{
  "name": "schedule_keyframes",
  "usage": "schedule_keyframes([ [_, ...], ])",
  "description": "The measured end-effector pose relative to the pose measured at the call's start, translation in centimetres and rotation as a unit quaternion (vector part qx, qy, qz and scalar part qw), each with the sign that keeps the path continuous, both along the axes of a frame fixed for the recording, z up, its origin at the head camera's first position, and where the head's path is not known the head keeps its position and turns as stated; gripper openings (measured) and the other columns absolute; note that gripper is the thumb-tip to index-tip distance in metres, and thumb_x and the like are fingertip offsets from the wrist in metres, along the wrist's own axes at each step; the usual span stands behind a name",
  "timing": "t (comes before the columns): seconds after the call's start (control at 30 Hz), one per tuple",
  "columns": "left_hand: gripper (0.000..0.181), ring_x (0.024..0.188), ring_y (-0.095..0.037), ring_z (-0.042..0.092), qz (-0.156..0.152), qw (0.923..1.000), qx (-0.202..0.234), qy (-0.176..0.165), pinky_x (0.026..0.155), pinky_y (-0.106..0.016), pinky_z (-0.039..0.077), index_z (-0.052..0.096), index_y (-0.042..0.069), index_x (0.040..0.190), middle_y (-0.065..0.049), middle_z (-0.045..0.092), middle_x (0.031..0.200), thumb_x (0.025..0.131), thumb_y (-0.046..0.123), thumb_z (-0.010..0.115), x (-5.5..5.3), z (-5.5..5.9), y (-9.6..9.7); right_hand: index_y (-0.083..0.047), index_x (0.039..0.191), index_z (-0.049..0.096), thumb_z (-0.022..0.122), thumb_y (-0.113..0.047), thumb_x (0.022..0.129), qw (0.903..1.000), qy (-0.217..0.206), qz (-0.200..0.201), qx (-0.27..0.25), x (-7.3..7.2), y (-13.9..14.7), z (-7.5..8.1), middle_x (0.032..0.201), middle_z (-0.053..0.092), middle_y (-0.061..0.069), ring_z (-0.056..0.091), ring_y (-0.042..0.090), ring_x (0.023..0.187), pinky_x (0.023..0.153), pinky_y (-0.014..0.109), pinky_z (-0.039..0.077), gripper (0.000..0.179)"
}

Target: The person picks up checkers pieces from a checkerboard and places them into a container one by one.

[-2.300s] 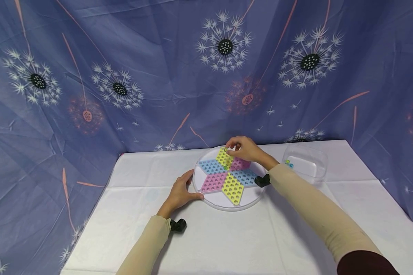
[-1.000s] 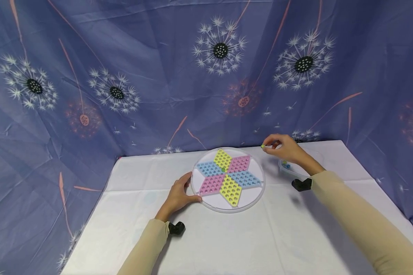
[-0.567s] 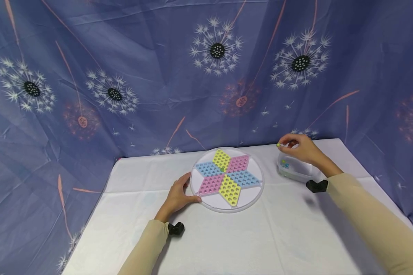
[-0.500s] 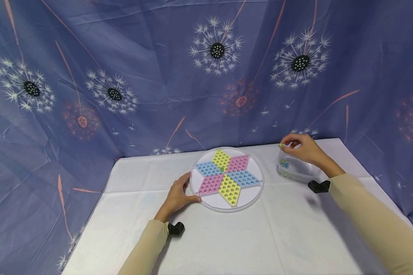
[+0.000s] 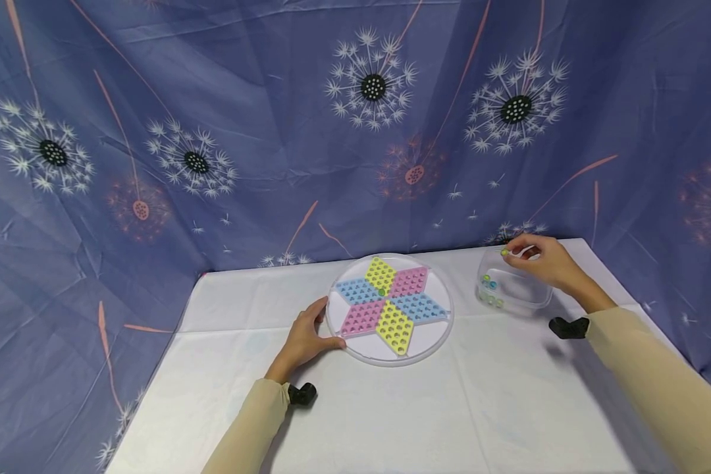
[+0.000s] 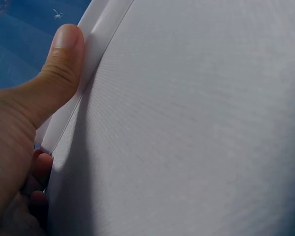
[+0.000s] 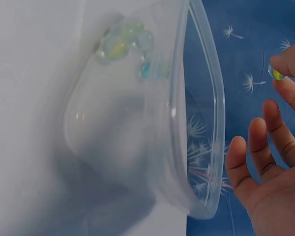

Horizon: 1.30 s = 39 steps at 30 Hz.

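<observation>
My right hand (image 5: 548,262) pinches a clear glass marble (image 7: 276,73) with yellow-green inside between thumb and index finger, the other fingers loosely bent. It is held just above the clear plastic container (image 5: 536,305), in which several marbles (image 5: 489,283) lie on the left side. My left hand (image 5: 304,339) holds the left edge of a round white Chinese checkers board (image 5: 432,342), thumb on the rim and fingers at its side. The board bears a star of yellow, pink and blue holed points. A green marble (image 5: 382,292) sits near the star's centre.
The board and container stand on a table with a white cloth (image 5: 403,415), the container to the right of the board. A blue-purple curtain (image 5: 284,131) with a dandelion print hangs right behind the table's back edge.
My right hand, with the marble pinched in it, has moved right from the board's far yellow point to above the container. The left hand keeps its place at the board's edge.
</observation>
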State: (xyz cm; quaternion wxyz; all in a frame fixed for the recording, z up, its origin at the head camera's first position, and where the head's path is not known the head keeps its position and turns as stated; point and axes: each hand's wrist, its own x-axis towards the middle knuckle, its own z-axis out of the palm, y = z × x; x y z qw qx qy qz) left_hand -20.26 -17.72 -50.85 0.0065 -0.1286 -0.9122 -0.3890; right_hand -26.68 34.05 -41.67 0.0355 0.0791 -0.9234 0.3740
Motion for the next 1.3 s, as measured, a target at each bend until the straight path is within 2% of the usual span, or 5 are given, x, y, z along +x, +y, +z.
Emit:
schedule_keyframes([
  [0.17,0.113,0.096,-0.022,0.043,-0.002,1.0000,0.002,0.003,0.086,-0.039,0.037,0.035,0.012,0.152,-0.002,0.054,0.112,0.060,0.044,0.091,0.0,0.0,0.0,-0.014,0.112,0.069,0.070,-0.039,0.090,1.0000,0.004,-0.003,-0.004,0.1,0.4,-0.2,0.109,0.061,0.009,0.055,0.023,0.092,0.070,0.030,0.046,0.033],
  [0.5,0.113,0.097,-0.021,0.044,0.004,1.0000,0.000,-0.004,0.087,-0.038,0.038,0.036,0.013,0.152,-0.002,0.054,0.113,0.058,0.044,0.092,0.0,-0.1,0.0,-0.013,0.113,0.068,0.069,-0.041,0.090,1.0000,-0.002,0.000,-0.006,0.0,0.4,-0.9,0.110,0.061,0.010,0.055,0.023,0.092,0.071,0.029,0.047,0.036],
  [0.87,0.113,0.095,-0.022,0.043,-0.002,1.0000,0.003,0.003,0.085,-0.038,0.037,0.037,0.014,0.151,-0.003,0.054,0.111,0.058,0.043,0.092,-0.1,-0.1,0.1,-0.010,0.109,0.070,0.071,-0.031,0.090,0.9999,-0.001,0.003,0.015,-0.4,-0.6,-1.8,0.105,0.062,0.012,0.057,0.026,0.089,0.072,0.033,0.046,0.028],
  [1.0,0.111,0.094,-0.022,0.042,-0.002,1.0000,0.004,0.006,0.084,-0.038,0.036,0.038,0.014,0.151,-0.004,0.054,0.109,0.058,0.043,0.092,-0.2,-0.1,0.1,-0.011,0.108,0.070,0.070,-0.033,0.090,0.9994,0.004,0.017,0.031,-0.5,-0.7,-2.1,0.102,0.062,0.012,0.057,0.025,0.088,0.072,0.034,0.046,0.029],
  [1.3,0.112,0.095,-0.020,0.042,-0.003,1.0000,0.002,0.003,0.085,-0.038,0.037,0.038,0.016,0.151,-0.003,0.054,0.109,0.058,0.044,0.092,-0.3,-0.2,0.0,-0.010,0.108,0.070,0.069,-0.036,0.091,0.9991,-0.001,0.018,0.038,-0.4,-0.7,-2.1,0.104,0.062,0.013,0.056,0.028,0.089,0.076,0.040,0.044,0.031],
])
